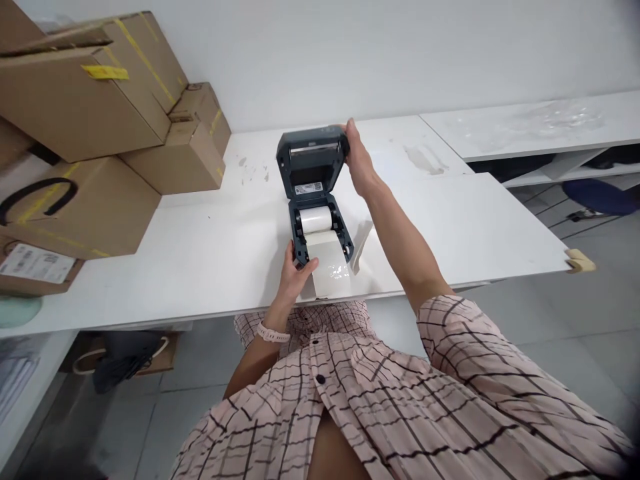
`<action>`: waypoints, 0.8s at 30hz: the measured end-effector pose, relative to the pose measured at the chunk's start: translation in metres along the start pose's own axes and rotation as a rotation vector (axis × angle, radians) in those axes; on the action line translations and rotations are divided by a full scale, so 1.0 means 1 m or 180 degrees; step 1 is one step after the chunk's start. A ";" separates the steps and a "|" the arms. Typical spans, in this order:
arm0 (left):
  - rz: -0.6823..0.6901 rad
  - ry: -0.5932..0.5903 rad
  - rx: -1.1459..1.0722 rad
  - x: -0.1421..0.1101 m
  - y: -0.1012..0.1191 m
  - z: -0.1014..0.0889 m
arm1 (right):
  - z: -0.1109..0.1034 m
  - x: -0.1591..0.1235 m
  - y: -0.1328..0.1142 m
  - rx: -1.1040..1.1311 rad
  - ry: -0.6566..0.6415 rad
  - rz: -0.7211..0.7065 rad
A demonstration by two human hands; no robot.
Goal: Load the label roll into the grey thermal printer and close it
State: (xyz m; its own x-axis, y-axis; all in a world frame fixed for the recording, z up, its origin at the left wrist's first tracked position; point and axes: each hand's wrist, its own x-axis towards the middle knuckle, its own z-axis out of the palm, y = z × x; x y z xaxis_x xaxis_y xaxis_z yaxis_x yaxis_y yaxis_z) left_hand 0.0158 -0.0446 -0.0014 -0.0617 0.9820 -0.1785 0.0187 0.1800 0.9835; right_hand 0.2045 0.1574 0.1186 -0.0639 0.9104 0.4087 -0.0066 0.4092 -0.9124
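Note:
A dark grey label printer [296, 248] stands on the white table with its lid [295, 175] raised. Inside it sits a roll of white labels [316, 219], and a label strip [330, 270] runs out over the front toward the table edge. My right hand [357, 157] grips the lid at its upper right corner, the fingers partly hidden behind it. At the front left corner of the printer, my left hand [295, 272] is closed around the base, its thumb resting on the strip's left edge.
Cardboard boxes [75, 100] are stacked on the table's left side. A curled piece of paper [362, 247] lies right of the printer. A beige corner guard [580, 261] covers the table's right corner. A blue stool [600, 197] stands beyond, near clear plastic [565, 117] on another table.

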 end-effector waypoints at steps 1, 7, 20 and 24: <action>-0.0040 0.0084 -0.0063 -0.001 0.000 -0.003 | -0.002 -0.020 0.000 -0.0026 -0.0061 -0.0095; 0.0338 0.0685 -0.0371 -0.002 0.017 -0.010 | -0.008 -0.130 0.012 -0.0767 -0.0327 0.0202; 0.0058 0.0369 -0.0324 0.008 0.011 0.013 | -0.009 -0.187 0.031 0.0147 -0.0378 0.1863; 0.0131 0.0496 -0.0541 0.007 0.003 0.016 | -0.010 -0.191 0.038 0.0063 -0.0383 0.1878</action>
State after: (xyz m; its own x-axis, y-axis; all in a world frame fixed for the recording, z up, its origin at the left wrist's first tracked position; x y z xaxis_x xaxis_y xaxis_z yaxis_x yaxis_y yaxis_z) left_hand 0.0313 -0.0366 0.0001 -0.2179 0.9652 -0.1444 -0.1430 0.1148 0.9830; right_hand 0.2265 -0.0001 0.0059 -0.1749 0.9697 -0.1708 0.0459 -0.1652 -0.9852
